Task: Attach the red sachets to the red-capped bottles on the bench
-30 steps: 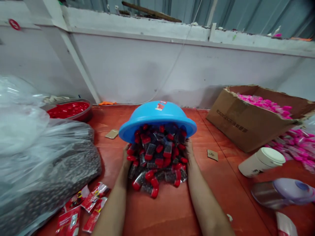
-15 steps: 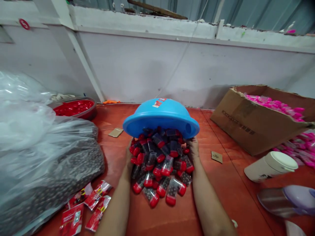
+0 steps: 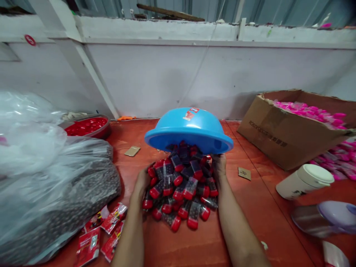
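A blue plastic basin [image 3: 191,124] is tipped over, its opening toward me. Below its rim lies a heap of small clear containers [image 3: 178,191] with red caps and dark beads inside; a few still show under the rim. My right hand [image 3: 219,165] grips the basin's rim at the right, its fingers partly hidden underneath. My left hand [image 3: 143,180] is off the rim, held open against the left side of the heap. Its fingertips are partly hidden by the containers.
Left are a clear bag of dark beads [image 3: 91,196], red printed packets [image 3: 89,244] and a tub of red parts [image 3: 104,128]. Right stand a carton [image 3: 267,133] with pink pieces, a white cup [image 3: 304,181] and a lidded metal cup [image 3: 311,220]. Cardboard scraps [image 3: 244,173] lie on the red surface.
The basin has shifted slightly right and tilted, its left side leaving my left hand. My left hand has moved left and down along the heap. More containers have spread leftward.
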Tool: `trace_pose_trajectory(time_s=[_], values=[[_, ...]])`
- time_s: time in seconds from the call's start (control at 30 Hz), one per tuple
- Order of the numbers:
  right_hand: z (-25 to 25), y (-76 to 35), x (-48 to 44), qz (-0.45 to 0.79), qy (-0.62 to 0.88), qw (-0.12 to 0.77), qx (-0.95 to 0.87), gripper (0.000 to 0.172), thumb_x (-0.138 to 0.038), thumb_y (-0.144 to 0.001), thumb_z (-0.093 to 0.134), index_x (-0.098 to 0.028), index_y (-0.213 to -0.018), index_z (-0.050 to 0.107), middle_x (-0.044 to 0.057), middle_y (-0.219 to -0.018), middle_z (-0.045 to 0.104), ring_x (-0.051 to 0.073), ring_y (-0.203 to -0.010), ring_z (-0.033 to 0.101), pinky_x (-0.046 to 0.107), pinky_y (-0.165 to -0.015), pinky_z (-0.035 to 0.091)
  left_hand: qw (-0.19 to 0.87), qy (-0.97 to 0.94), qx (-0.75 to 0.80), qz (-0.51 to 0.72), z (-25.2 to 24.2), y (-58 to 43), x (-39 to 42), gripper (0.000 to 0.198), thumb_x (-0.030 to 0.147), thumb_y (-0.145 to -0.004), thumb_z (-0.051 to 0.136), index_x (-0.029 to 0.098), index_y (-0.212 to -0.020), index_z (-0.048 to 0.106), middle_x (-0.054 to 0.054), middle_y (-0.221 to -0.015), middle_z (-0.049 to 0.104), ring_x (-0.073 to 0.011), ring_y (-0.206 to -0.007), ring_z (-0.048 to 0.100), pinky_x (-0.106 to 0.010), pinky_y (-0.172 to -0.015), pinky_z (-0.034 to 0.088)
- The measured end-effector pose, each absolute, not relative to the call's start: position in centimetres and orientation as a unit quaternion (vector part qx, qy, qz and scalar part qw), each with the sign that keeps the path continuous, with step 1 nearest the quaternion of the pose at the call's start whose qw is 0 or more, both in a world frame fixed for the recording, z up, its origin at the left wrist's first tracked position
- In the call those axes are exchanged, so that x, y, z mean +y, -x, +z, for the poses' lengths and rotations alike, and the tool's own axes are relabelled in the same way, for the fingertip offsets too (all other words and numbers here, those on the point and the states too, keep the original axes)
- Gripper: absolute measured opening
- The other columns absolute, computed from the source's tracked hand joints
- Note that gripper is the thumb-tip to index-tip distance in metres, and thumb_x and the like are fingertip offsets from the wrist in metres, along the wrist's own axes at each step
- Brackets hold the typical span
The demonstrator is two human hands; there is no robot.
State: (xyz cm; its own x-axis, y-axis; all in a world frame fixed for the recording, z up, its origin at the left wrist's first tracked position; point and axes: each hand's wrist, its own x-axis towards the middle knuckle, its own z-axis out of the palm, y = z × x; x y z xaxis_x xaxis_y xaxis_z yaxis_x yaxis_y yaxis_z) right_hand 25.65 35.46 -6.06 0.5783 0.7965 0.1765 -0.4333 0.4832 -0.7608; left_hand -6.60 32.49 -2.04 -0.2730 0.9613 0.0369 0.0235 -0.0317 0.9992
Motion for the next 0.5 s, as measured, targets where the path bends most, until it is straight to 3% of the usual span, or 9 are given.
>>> trace_pose_trajectory(time_s=[0.17,0.3,0.5], values=[[-5.8,-25.8,35.5,0.345,0.341,0.836,-0.257,0.048,-0.011,-0.057,0.068,-0.02,-0.104,0.061,0.0,-0.097,0.071,0.013,-0.084,0.061,0.033,-0.086,0.046,0.354,-0.455,0.646,0.5,-3.0,8.5,32.8,0.037,0.012,-0.056,0.063,0.019,-0.091,0.072,-0.003,-0.063,0.069,-0.0226,-0.061,0.063,-0.03,-0.059,0.047],[-6.2,-26.1,35.5,0.33,0.344,0.847,-0.237,0.044,-0.012,-0.058,0.067,-0.018,-0.101,0.062,0.0,-0.094,0.071,0.014,-0.085,0.062,0.033,-0.086,0.047,0.271,-0.486,0.69,0.463,-3.3,9.6,32.9,0.03,0.019,-0.058,0.067,0.021,-0.087,0.073,-0.005,-0.063,0.069,-0.0236,-0.063,0.063,-0.029,-0.059,0.045],[-6.6,-27.2,35.6,0.297,0.352,0.87,-0.179,0.039,-0.014,-0.056,0.068,-0.019,-0.093,0.06,-0.001,-0.094,0.07,0.012,-0.083,0.062,0.03,-0.083,0.049,0.245,-0.51,0.7,0.436,-2.6,10.0,32.0,0.022,0.024,-0.063,0.067,0.022,-0.083,0.073,-0.004,-0.059,0.066,-0.0218,-0.058,0.059,-0.027,-0.055,0.04]])
